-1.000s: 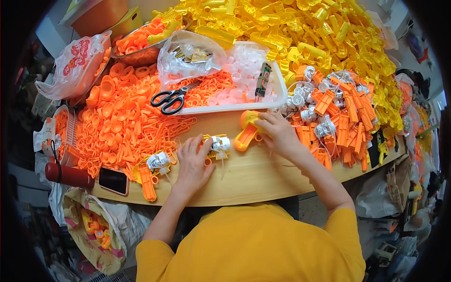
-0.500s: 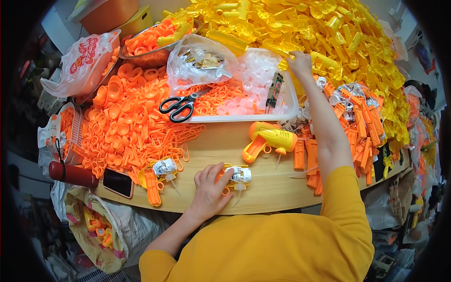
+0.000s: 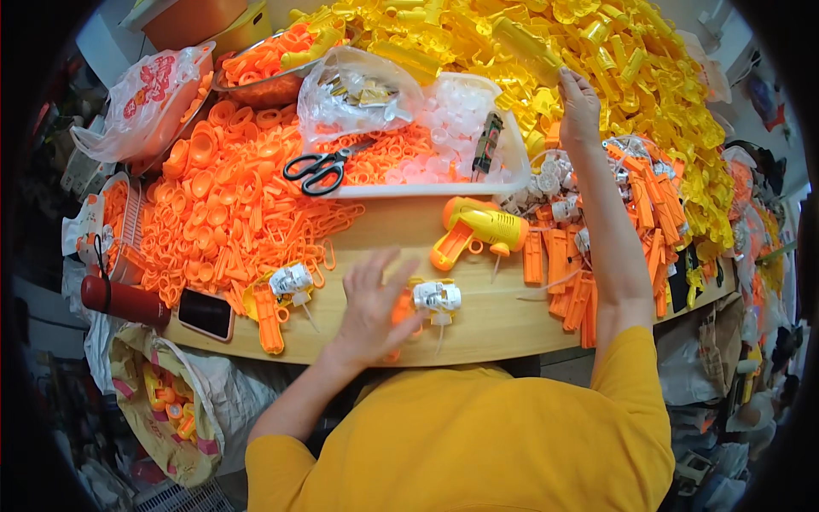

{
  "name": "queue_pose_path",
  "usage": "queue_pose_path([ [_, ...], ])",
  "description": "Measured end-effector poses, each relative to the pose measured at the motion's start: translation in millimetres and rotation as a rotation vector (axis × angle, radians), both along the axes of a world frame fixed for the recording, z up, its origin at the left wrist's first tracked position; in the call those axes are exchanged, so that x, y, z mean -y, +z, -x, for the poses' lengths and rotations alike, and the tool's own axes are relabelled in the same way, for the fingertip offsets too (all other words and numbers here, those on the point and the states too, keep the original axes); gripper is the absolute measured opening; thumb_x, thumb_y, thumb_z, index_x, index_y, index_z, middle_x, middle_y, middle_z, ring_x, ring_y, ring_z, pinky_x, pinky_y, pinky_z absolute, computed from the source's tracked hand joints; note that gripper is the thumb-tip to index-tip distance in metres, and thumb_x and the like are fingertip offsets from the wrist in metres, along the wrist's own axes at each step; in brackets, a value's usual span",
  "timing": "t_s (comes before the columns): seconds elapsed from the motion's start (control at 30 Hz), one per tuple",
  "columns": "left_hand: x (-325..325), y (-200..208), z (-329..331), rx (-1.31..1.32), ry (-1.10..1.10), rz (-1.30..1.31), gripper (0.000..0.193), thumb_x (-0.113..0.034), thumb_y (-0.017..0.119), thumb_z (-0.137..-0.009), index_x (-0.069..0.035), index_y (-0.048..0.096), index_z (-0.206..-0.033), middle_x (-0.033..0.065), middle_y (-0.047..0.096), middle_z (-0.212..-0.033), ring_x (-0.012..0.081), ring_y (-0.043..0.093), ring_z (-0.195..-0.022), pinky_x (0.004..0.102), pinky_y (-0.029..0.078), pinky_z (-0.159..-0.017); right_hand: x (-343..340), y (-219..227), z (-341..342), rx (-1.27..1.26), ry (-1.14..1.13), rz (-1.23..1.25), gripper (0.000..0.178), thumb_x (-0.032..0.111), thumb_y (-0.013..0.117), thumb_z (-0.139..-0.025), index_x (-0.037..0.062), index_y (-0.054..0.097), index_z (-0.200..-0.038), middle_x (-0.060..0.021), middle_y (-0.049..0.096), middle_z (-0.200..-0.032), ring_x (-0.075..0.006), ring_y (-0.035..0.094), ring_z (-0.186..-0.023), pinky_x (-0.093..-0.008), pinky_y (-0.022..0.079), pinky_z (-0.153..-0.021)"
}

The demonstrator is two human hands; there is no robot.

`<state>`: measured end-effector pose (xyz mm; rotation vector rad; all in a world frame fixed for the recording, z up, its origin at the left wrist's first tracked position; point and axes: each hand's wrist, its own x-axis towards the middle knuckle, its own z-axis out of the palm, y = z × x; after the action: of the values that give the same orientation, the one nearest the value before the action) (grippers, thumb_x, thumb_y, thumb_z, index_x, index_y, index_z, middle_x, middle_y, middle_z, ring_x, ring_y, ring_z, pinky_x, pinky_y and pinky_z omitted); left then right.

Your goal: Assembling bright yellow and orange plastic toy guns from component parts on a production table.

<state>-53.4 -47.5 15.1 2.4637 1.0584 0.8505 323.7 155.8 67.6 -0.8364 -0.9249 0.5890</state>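
Yellow plastic, a curved shell (image 3: 525, 49), is pinched by one end in my right grip (image 3: 580, 111), with a heap of yellow parts (image 3: 653, 38) behind it. My left grip (image 3: 375, 307), blurred, has its fingers spread; just right of it on the desk (image 3: 503, 320) lies an open toy body (image 3: 438, 297), contact unclear. Between both grips rests a yellow-orange toy (image 3: 490, 225).

Tray (image 3: 409, 191): white. Scissors (image 3: 325, 182) over its near rim: black grips. Left of tray: parts (image 3: 213, 218), orange; flask (image 3: 141, 305), red. Behind tray: shells (image 3: 597, 51), yellow. In front of tray: gun (image 3: 495, 228), yellow with orange ends; unit (image 3: 437, 296), white, orange and yellow; bench (image 3: 512, 328), pale wood-brown.
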Motion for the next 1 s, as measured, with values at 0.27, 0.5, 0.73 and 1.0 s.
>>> queue_pose_path([
  [0.27, -64.9, 50.2, -15.8, 0.136, 0.060, -0.525, 0.066, -0.014, 0.079, -0.066, -0.011, 0.053, -0.126, 0.0134, 0.042, -0.134, 0.0317, 0.041, -0.123, 0.0415, 0.036, -0.097, 140.7, 8.0, 109.3, -0.099, 0.549, 0.385, 0.027, 0.022, 0.055, -0.092, -0.0016, 0.060, -0.103, -0.0120, 0.066, -0.103, -0.0200, 0.065, -0.094, -0.0328, 0.049, -0.090],
  [0.5, -65.2, 21.2, -7.2, 0.123, -0.227, -0.321, 0.059, -0.023, 0.077, -0.069, -0.010, 0.055, -0.122, 0.0129, 0.054, -0.117, 0.0309, 0.054, -0.105, 0.0385, 0.046, -0.088, 178.5, -39.8, 142.5, -0.415, 0.712, 0.670, 0.031, 0.024, 0.062, -0.088, 0.0055, 0.057, -0.113, -0.0081, 0.066, -0.101, -0.0168, 0.065, -0.091, -0.0318, 0.054, -0.078],
  [0.73, -39.2, 2.3, 14.4, 0.138, -0.215, 0.002, 0.060, -0.015, 0.079, -0.068, -0.006, 0.056, -0.122, 0.0124, 0.055, -0.116, 0.0267, 0.056, -0.106, 0.0351, 0.046, -0.091, 208.9, -55.2, 162.9, -0.479, 0.694, 0.742, 0.027, 0.020, 0.058, -0.091, 0.0053, 0.056, -0.113, -0.0060, 0.064, -0.105, -0.0147, 0.063, -0.094, -0.0288, 0.051, -0.079],
  [1.0, -22.7, -27.9, 19.9, 0.132, -0.151, 0.113, 0.055, -0.023, 0.079, -0.066, -0.003, 0.060, -0.114, 0.0129, 0.060, -0.108, 0.0283, 0.057, -0.101, 0.0362, 0.046, -0.088, 260.8, -100.7, 159.4, -0.176, 0.337, 0.739, 0.026, 0.020, 0.053, -0.094, 0.0030, 0.048, -0.113, -0.0090, 0.060, -0.101, -0.0127, 0.060, -0.082, -0.0238, 0.049, -0.069],
])
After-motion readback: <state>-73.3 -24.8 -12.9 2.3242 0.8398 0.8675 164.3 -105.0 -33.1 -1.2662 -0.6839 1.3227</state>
